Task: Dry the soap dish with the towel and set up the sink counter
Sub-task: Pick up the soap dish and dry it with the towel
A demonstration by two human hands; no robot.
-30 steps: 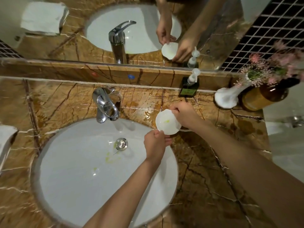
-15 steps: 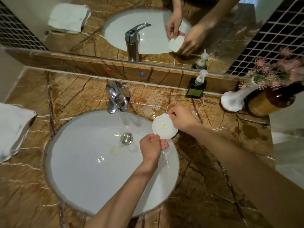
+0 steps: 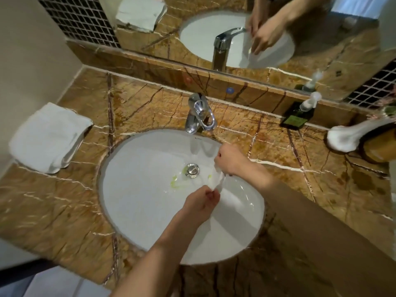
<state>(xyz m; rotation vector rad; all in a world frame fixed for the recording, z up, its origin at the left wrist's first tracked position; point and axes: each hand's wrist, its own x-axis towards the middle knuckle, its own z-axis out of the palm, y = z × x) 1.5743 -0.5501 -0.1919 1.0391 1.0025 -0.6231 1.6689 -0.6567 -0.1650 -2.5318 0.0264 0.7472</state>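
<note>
Both my hands hold the small white soap dish (image 3: 217, 181) over the white sink basin (image 3: 139, 200), close to the drain (image 3: 192, 169). The dish is tipped on edge and blurred, with a green smear on it. My left hand (image 3: 202, 201) grips its lower rim and my right hand (image 3: 230, 158) grips its upper rim. Green soap residue (image 3: 176, 182) streaks the basin left of the drain. A folded white towel (image 3: 48, 137) lies on the brown marble counter (image 3: 64, 206) at the far left, apart from both hands.
The chrome faucet (image 3: 200, 113) stands behind the basin. At the back right are a dark soap pump bottle (image 3: 299, 116), a white vase (image 3: 351, 137) with pink flowers and an amber jar (image 3: 379, 147). A mirror (image 3: 235, 28) runs along the back ledge.
Both hands have carried the soap dish left from the counter's edge to over the basin and tipped it on edge. The camera has swung left, showing the whole towel.
</note>
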